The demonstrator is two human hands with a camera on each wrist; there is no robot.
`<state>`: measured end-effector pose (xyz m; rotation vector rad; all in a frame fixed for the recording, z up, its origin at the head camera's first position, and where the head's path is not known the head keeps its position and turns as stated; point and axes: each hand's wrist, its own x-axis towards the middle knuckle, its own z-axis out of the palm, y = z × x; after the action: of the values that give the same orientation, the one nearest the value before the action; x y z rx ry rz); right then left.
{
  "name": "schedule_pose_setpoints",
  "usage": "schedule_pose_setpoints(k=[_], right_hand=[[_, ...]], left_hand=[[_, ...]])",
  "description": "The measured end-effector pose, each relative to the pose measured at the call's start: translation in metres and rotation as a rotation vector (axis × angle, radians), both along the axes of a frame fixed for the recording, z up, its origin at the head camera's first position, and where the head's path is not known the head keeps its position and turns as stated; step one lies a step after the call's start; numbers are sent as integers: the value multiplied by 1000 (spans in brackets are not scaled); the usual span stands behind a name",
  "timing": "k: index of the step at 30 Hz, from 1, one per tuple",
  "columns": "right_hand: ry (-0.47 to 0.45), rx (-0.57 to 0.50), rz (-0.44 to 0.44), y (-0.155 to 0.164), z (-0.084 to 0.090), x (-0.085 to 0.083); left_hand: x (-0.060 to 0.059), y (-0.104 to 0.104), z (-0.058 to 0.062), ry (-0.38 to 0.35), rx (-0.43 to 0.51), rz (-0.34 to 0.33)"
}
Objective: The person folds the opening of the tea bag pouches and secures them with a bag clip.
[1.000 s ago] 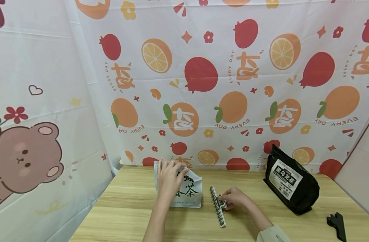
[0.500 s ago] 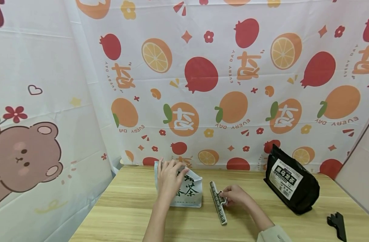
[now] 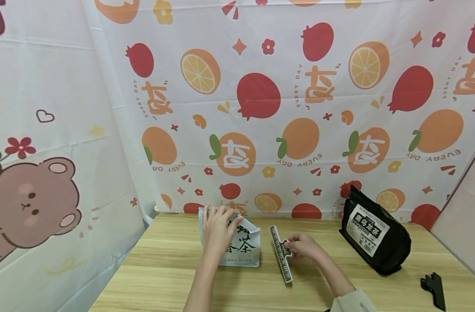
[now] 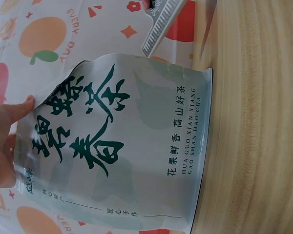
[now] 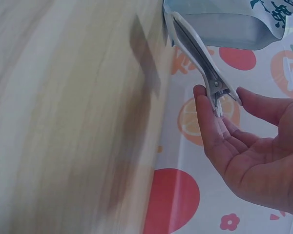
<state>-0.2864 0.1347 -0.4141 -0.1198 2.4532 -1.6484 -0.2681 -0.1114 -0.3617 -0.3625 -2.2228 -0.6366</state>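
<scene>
Clip (image 3: 281, 255) lifted higher in right hand (image 3: 304, 247) grip, left hand (image 3: 218, 229) grip holding tea bag (image 3: 241, 245)

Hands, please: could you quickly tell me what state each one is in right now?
Left hand: grips the top of the white tea bag.
Right hand: pinches the handle of the bag clip.

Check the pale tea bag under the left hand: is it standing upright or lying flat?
Upright. The pale tea bag stands on its base on the table, with the left hand gripping its top edge.
</scene>
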Motion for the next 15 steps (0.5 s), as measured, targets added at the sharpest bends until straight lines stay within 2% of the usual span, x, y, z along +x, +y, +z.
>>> schedule_pose_setpoints(k=[7,15], right_hand=[[7,-22,-45,0,4,2],[49,-49,-58,1,5,-1]], left_hand=[[2,1,0,-3,-6,3],[4,2,-1,3,-1,12]])
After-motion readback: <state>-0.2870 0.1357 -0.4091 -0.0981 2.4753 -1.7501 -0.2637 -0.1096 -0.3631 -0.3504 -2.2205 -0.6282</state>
